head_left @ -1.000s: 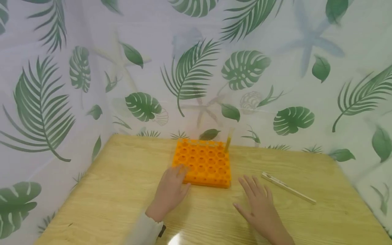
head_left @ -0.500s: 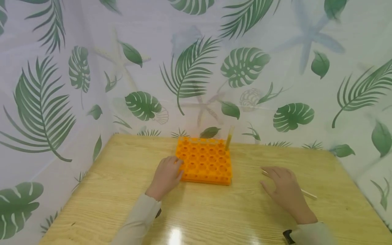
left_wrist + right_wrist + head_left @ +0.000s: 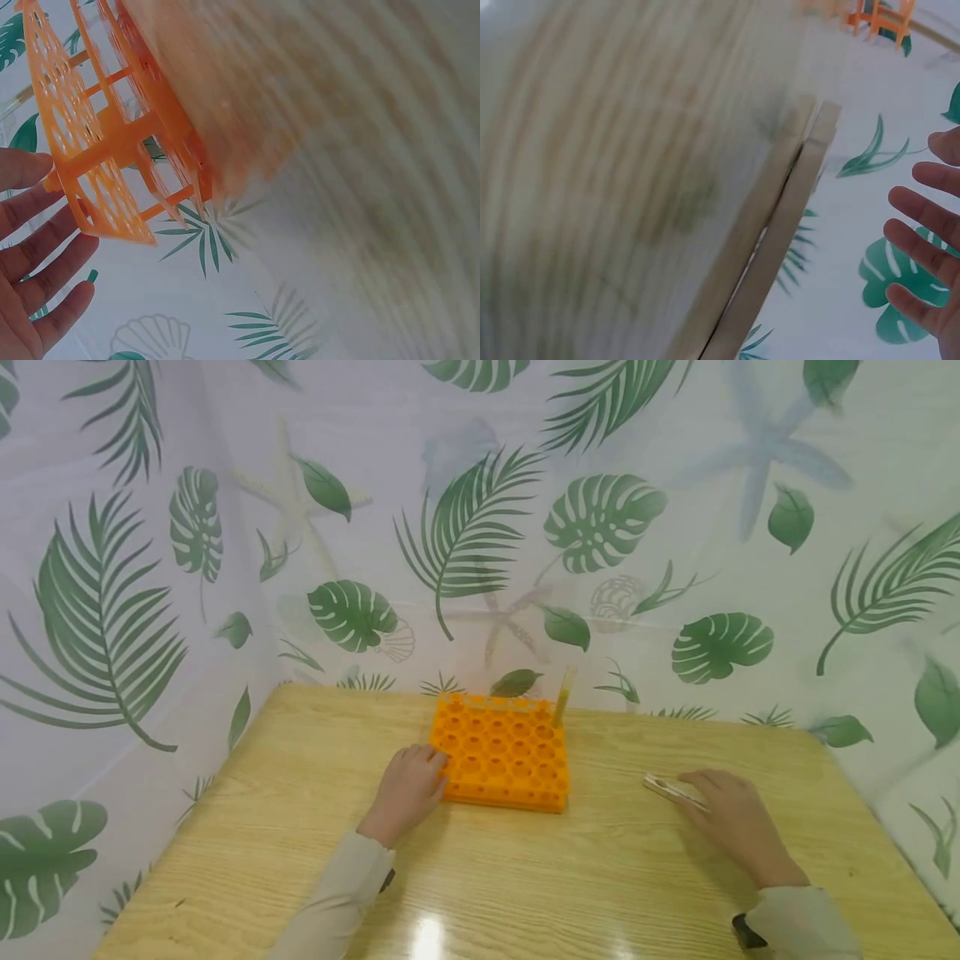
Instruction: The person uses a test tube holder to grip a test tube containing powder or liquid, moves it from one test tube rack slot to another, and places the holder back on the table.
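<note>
In the head view an orange test tube rack (image 3: 498, 760) stands on the table. A slim test tube (image 3: 562, 697) with yellowish contents stands upright at its back right corner. My left hand (image 3: 407, 789) is at the rack's left front corner. The left wrist view shows its fingers (image 3: 56, 274) loosely extended by the rack's end, some seeming to touch it. My right hand (image 3: 738, 818) hovers over a wooden test tube clamp (image 3: 671, 791), hiding its rear part. Seen from the right wrist, those fingers (image 3: 922, 210) are spread, apart from the clamp (image 3: 772, 232).
The wooden table (image 3: 525, 893) meets a white leaf-patterned cloth (image 3: 480, 552) at the back and on the left. The rack stands near the table's rear edge.
My right hand has moved right from beside the rack to above the clamp. The left hand has slid slightly left, off the rack's top to its side. Rack and clamp stay about where they were.
</note>
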{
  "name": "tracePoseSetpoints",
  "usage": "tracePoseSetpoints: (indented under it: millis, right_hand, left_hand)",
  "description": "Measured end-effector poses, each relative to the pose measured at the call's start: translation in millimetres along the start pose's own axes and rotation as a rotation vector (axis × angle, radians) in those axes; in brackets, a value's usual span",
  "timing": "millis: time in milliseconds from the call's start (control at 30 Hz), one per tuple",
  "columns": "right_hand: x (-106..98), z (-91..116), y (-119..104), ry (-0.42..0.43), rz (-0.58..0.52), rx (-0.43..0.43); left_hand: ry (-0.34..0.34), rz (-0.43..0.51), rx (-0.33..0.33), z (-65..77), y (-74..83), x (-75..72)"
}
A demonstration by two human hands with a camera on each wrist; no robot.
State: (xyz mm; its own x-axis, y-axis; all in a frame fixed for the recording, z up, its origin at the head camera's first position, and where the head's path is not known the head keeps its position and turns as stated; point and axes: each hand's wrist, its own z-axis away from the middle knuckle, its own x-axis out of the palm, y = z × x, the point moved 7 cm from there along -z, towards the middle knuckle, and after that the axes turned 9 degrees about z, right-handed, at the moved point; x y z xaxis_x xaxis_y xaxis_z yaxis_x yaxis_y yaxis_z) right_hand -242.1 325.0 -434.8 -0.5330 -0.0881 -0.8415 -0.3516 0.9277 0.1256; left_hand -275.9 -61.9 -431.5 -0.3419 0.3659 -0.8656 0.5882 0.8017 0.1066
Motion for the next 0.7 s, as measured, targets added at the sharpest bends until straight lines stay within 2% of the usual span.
tracePoseSetpoints:
  millis: [267,467,700]
  right_hand:
    - [14.1,6.4,18.4,-0.11,0.025,0.01]
    - [25.3,8.5,26.7,-0.246,0.018,0.046]
    - [39.3,11.3,31.4,-0.398,-0.032,0.075]
  left_hand:
    - [0.014,0.006,0.004,1.0,1.5,0.6]
    - [-0.028,0.017,-0.031,1.4,-1.0,7.3]
    - [-0.067,0.024,-0.033,1.5,-1.3,13.6]
